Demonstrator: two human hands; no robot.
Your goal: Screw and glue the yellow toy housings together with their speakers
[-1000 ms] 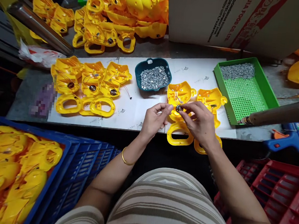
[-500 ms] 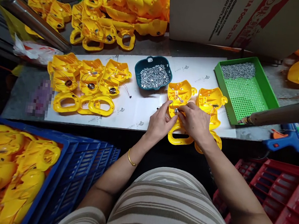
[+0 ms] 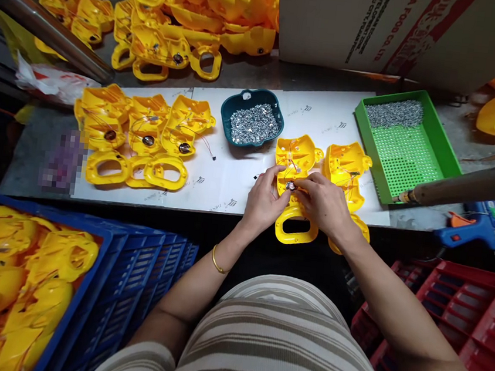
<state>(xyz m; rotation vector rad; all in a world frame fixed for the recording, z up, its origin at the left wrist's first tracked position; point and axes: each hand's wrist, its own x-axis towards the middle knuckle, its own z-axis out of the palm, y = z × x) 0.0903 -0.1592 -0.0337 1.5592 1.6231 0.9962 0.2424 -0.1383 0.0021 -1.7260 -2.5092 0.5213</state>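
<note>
A yellow plastic shell (image 3: pixel 296 152) with a ring handle and thin wires lies open on the white sheet (image 3: pixel 211 196). My left hand (image 3: pixel 263 205) grips its left edge. The fingers of my right hand (image 3: pixel 323 202) are pinched at a small round metallic part (image 3: pixel 290 185) in the shell's middle. Just right of it lies a second yellow shell (image 3: pixel 346 160), partly behind my right hand. Several similar shells (image 3: pixel 146 139) with round dark parts and wires rest at the sheet's left side.
Beyond the shells stand a dark green bowl (image 3: pixel 273 141) of screws and a green tray (image 3: pixel 449 153) with metal pieces. A blue glue gun (image 3: pixel 472 233), carton (image 3: pixel 321 28), metal pole (image 3: pixel 51 29), blue crate (image 3: pixel 103 253) and red crates (image 3: pixel 451 307) surround the workspace.
The fingers of my right hand have shifted slightly at the round part, showing more of it. The view has moved a little; my left hand stays at the shell.
</note>
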